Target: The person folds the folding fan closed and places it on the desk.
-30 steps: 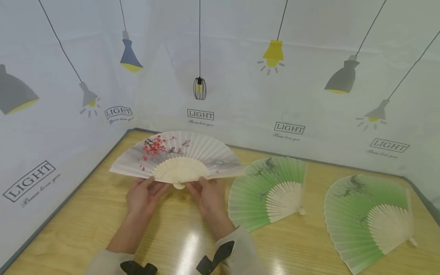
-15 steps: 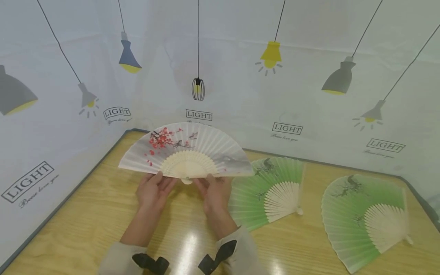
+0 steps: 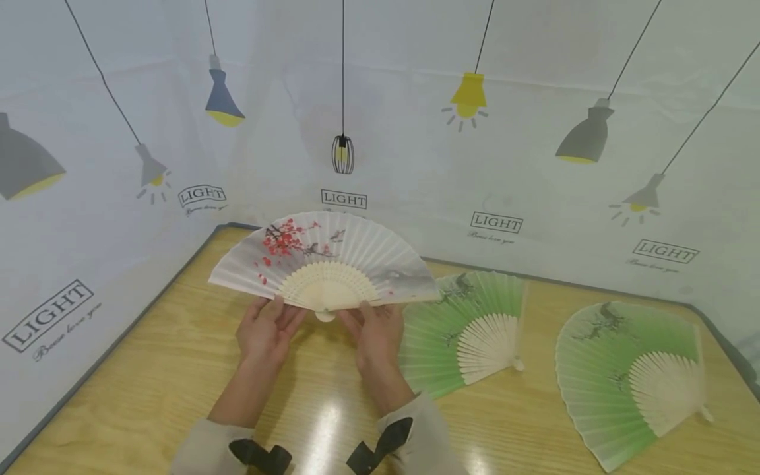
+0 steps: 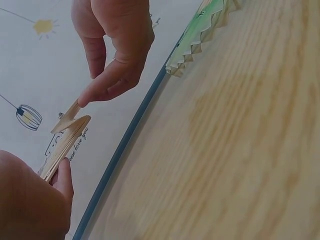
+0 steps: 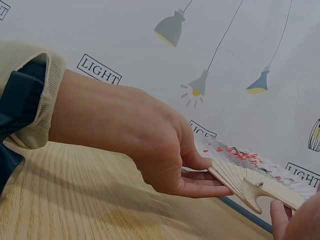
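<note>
Spread wide in the head view is a white folding fan [image 3: 380, 264] with red blossoms, small birds and pale ribs. My left hand [image 3: 261, 333] pinches its lower edge left of the pivot, thumb on the front face. On the other side of the pivot, my right hand [image 3: 380, 333] pinches the matching outer rib. From the right wrist view, the fan [image 5: 245, 182] is held up above the tabletop, tilted, with the right thumb on top and fingers beneath. The left wrist view catches the ribs [image 4: 67, 145] edge-on between both hands.
Two green folding fans lie spread on the wooden table [image 3: 148, 369]: one green fan [image 3: 430, 349] just right of my right hand, another green fan [image 3: 611, 396] farther right. A white backdrop [image 3: 404, 165] printed with lamps rises behind the table's dark edge.
Over the last second both hands have raised the white fan and shifted it slightly right, so it overlaps the nearer green fan more. Both grips stay the same; the green fans lie still.
</note>
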Motion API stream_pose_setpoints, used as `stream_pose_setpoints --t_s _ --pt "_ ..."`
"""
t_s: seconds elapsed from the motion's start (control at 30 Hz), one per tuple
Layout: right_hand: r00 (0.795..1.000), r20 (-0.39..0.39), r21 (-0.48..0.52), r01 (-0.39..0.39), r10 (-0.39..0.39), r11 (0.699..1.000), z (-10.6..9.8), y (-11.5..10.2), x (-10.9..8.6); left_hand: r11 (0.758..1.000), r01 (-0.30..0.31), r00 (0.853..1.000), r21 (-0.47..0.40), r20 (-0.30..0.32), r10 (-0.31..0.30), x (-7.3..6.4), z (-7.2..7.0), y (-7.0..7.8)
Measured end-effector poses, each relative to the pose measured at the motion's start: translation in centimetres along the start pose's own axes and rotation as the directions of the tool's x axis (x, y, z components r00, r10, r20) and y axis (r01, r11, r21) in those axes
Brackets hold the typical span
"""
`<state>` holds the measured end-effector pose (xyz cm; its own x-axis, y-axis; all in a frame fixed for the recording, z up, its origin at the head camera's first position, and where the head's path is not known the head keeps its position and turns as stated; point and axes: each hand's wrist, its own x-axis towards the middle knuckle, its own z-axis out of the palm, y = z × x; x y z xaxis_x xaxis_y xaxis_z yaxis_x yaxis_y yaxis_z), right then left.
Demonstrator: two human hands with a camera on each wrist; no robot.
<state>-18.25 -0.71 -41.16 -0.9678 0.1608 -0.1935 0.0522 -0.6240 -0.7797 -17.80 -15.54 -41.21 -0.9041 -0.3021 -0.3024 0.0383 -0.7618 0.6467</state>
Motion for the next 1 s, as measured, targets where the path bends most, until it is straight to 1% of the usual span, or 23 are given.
stream_pose_setpoints --t_s 0.13,0.23,0.37,0.47,0.6,0.73,0.83,0.93,1.0 --pt "1.000 -0.020 -0.022 -0.018 0.018 1.000 -0.2 -0.3 0.0 1.000 0.004 1.000 0.005 0.014 -0.004 -0.1 0.1 -0.1" --pt "1.000 -0.015 -0.027 -0.014 0.014 1.000 -0.3 -0.3 0.0 1.000 0.013 1.000 0.014 0.016 -0.013 -0.2 0.1 -0.2" --pt "0.999 0.034 -0.031 -0.003 0.004 1.000 -0.6 -0.4 -0.3 0.999 0.041 0.999 0.014 0.004 -0.041 -0.3 0.3 0.0" --pt "0.997 0.080 -0.041 0.008 -0.005 0.999 -0.9 -0.4 -0.7 0.996 0.084 0.996 -0.017 -0.004 -0.084 -0.4 0.4 0.2" --pt "0.997 0.081 -0.067 0.025 -0.020 0.997 -1.2 -0.6 -0.6 0.993 0.113 0.994 -0.041 -0.002 -0.114 -0.3 0.6 0.1" --pt "0.997 0.062 -0.085 0.039 -0.034 0.996 -1.3 -0.7 -0.4 0.993 0.115 0.993 -0.030 0.014 -0.114 -0.2 0.8 -0.1" --pt "0.996 0.082 -0.094 0.053 -0.045 0.994 -1.3 -0.8 -0.4 0.993 0.117 0.993 -0.003 0.025 -0.117 -0.2 0.8 -0.1" --pt "0.995 0.092 -0.105 0.050 -0.040 0.993 -1.3 -0.8 -0.5 0.993 0.110 0.993 0.030 0.032 -0.111 -0.2 0.8 0.0" --pt "0.995 0.096 -0.113 0.045 -0.035 0.993 -1.3 -0.8 -0.5 0.993 0.110 0.993 0.034 0.039 -0.112 -0.1 0.8 0.0"
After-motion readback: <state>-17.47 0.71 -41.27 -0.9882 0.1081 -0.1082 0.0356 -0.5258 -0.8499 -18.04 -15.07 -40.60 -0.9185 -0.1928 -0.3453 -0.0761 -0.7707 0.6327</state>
